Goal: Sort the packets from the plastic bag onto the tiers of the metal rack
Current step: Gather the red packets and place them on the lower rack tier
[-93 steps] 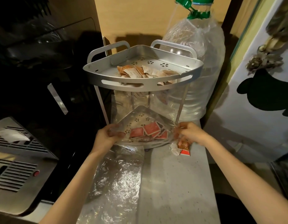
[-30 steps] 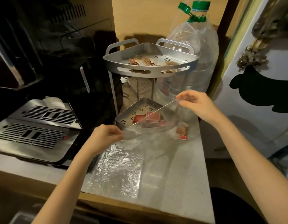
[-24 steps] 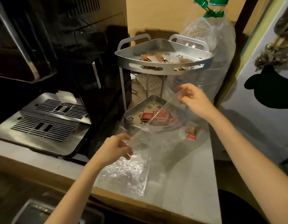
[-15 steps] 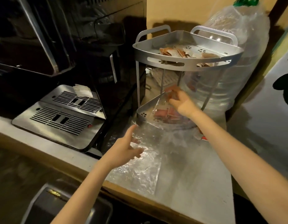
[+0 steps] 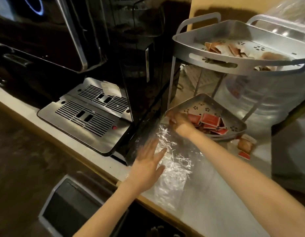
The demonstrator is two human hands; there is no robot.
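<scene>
We spread our left hand, fingers apart, flat on the crumpled plastic bag on the surface. Our right hand reaches the metal rack's lower tier beside the red packets; we cannot tell its fingers' state. Brown packets fill the top tier.

Clear plastic bag lies flat and crinkled on the worktop, just in front of the metal rack. The rack is silver, two tiers, with loop handles at the back. On the top tier, a loose heap of brown and tan packets. On the bottom tier, red packets piled toward the front. Two more packets rest on the worktop just beside the rack's lower edge.
</scene>
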